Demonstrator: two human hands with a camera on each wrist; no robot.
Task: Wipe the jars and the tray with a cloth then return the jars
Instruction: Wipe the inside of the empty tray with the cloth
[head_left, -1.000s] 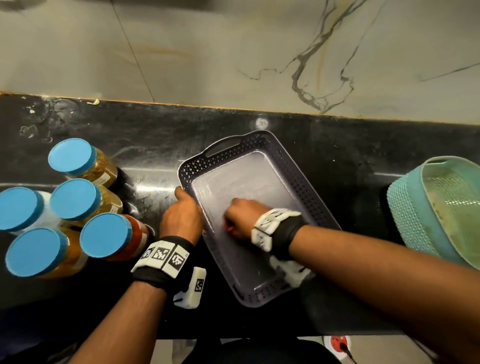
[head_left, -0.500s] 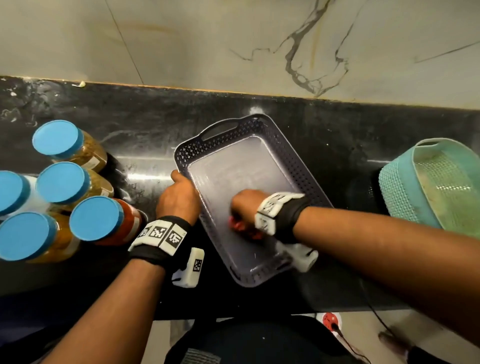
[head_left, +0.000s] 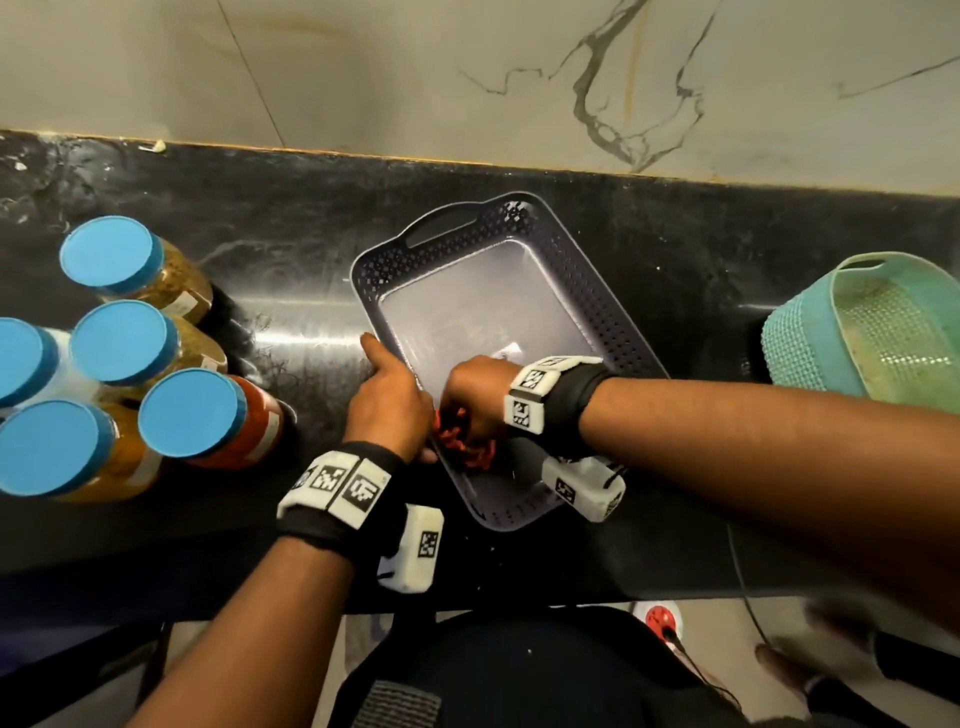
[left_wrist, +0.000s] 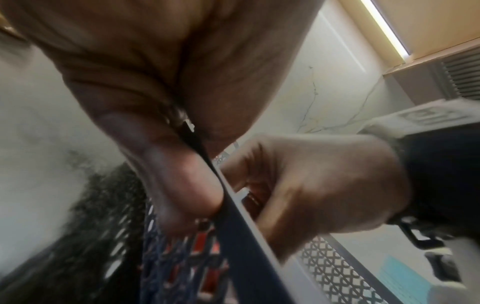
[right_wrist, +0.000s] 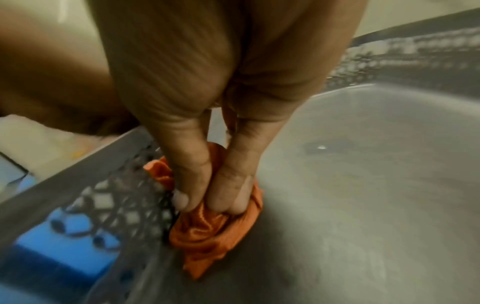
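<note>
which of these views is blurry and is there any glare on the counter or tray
Head view: mostly sharp, with a bright glare streak on the black counter and sheen on the tray floor. Left wrist view: soft throughout, with the right hand smeared. Right wrist view: the cloth is fairly clear; tray wall and background are blurred.

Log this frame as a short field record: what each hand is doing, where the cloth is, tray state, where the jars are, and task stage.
left hand: grips the tray's left rim, index finger lying along the rim
right hand: bunches the orange cloth and presses it on the tray floor by the left wall
tray: grey, perforated walls, on the black counter, no jars inside
jars: five, blue lids, standing on the counter left of the tray
stage: tray being wiped; jars not returned
nearby: teal basket at the right
</note>
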